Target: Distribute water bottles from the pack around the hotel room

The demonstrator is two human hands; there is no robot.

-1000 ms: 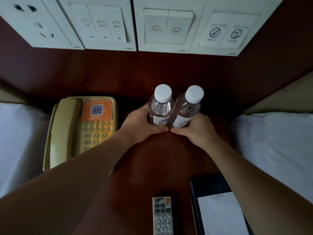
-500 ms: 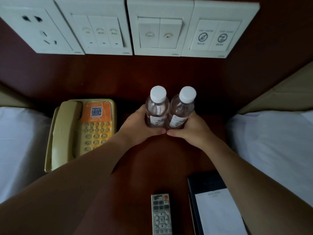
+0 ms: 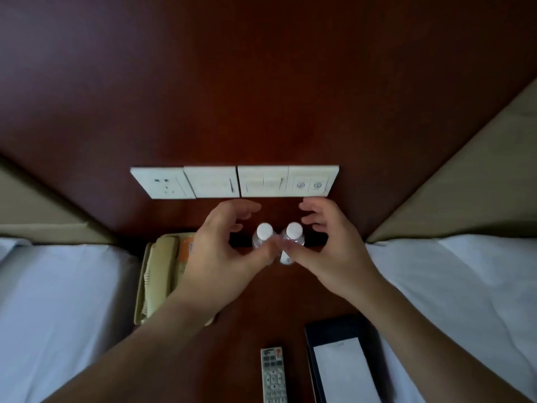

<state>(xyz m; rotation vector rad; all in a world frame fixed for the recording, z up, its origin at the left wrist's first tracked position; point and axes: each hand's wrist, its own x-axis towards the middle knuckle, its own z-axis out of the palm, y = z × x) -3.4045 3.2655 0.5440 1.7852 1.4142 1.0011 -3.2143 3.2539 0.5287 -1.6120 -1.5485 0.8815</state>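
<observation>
Two water bottles stand upright and touching at the back of the dark wooden counter point(image 3: 250, 321), the left bottle point(image 3: 263, 237) and the right bottle point(image 3: 294, 237) each with a white cap; their labels are too small and blurred to read. The left hand point(image 3: 220, 251) and the right hand point(image 3: 328, 248) are raised in front of them, fingers spread and curled, gripping nothing, thumb tips close together in front of the bottle bodies (whether they touch the plastic cannot be told). Both forearms reach in from the lower corners. Behind the bottles a row of white switch and socket plates point(image 3: 235, 181) sits on the panel, its markings illegible. A beige telephone point(image 3: 158, 274) with an orange sticker lies left, partly hidden by the left hand. Near the bottom lie a remote control point(image 3: 273, 375) and a black folder holding a white notepad point(image 3: 345, 370). White beds point(image 3: 58, 309) flank the counter.
</observation>
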